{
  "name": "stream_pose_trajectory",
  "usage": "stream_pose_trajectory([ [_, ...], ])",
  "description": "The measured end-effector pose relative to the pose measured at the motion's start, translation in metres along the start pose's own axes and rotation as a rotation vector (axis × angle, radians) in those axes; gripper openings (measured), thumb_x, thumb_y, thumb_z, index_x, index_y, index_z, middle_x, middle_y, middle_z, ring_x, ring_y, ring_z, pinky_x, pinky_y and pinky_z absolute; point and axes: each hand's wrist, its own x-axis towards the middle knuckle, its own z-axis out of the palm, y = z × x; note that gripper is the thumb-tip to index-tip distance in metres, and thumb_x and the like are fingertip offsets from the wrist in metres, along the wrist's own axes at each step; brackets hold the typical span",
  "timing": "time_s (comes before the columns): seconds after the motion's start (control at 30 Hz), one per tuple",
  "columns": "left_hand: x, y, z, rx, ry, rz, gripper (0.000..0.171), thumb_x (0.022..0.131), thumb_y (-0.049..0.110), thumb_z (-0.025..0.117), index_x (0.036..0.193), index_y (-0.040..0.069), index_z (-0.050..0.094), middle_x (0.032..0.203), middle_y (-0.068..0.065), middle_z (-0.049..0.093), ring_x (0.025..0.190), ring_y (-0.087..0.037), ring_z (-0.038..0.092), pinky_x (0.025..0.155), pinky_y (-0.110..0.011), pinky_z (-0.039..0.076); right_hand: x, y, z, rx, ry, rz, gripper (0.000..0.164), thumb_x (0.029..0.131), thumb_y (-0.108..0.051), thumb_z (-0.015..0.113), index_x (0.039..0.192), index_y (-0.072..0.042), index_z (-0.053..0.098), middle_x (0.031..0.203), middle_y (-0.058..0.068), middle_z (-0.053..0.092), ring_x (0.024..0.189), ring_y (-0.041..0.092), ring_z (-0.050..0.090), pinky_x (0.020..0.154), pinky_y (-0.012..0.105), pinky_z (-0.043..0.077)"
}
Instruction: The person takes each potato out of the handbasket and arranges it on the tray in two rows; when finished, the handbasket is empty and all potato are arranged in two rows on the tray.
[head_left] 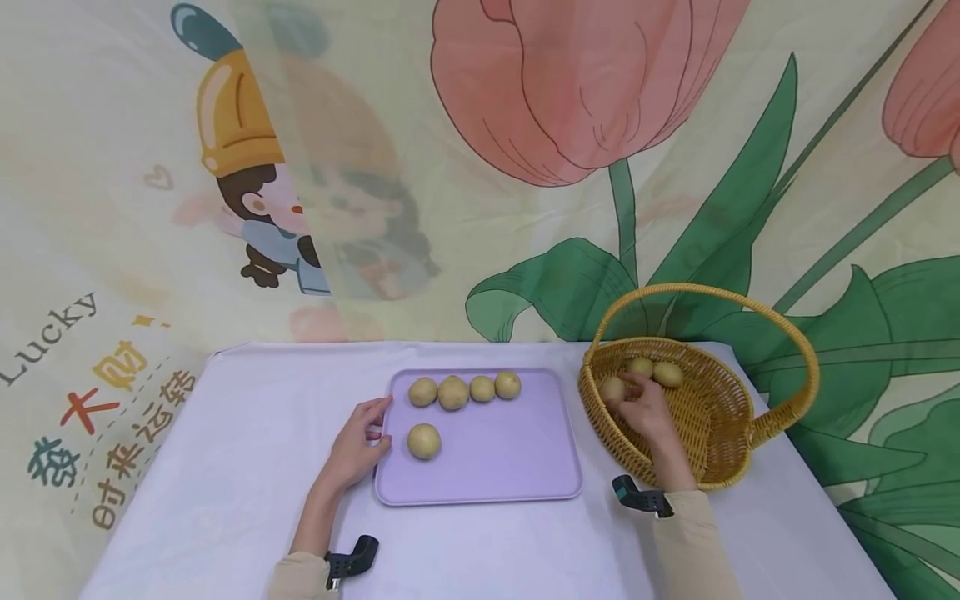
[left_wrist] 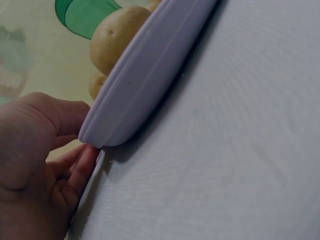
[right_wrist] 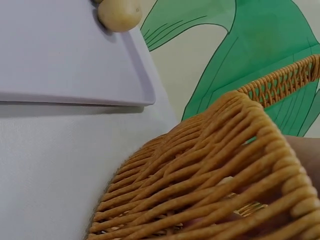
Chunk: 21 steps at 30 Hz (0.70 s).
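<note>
Reaching into wicker basket (head_left: 703, 467): right hand (head_left: 645, 410), fingers bent against potato (head_left: 611, 390) at basket's ten o'clock; cannot tell whether clamped. Left hand (head_left: 358, 442): thumb and fingers apart, touching lilac tray (head_left: 502, 458) at nine o'clock. Row of four potatoes (head_left: 453, 392), rounded, tan, toward tray's twelve; fifth potato (head_left: 424, 442) at nine.

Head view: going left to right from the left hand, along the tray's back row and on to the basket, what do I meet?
Left hand → first potato → second potato → third potato → fourth potato → wicker basket.
</note>
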Motion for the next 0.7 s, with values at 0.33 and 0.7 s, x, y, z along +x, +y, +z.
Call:
stream_pose_trajectory([
  [0.33, -0.002, -0.004, -0.003, 0.014, -0.012, -0.03, 0.063, 0.081, -0.009, 0.063, 0.142, -0.006, 0.047, 0.138, -0.022, 0.047, 0.107, -0.032, 0.057, 0.089, -0.036, 0.055, -0.012, -0.008, -0.008, 0.097, 0.03, 0.026, 0.058, 0.086, 0.0, 0.067, 0.139, 0.009, 0.046, 0.12, 0.03, 0.049, 0.108, 0.037, 0.049, 0.069, 0.02, 0.047],
  [0.7, 0.001, -0.001, 0.0, -0.003, -0.02, -0.03, 0.062, 0.082, -0.008, 0.062, 0.142, -0.005, 0.047, 0.14, -0.021, 0.046, 0.109, -0.032, 0.056, 0.09, -0.036, 0.055, -0.039, -0.049, -0.021, 0.098, 0.019, -0.013, 0.062, 0.088, -0.012, 0.071, 0.145, -0.003, 0.046, 0.128, 0.024, 0.052, 0.111, 0.035, 0.057, 0.077, 0.02, 0.049],
])
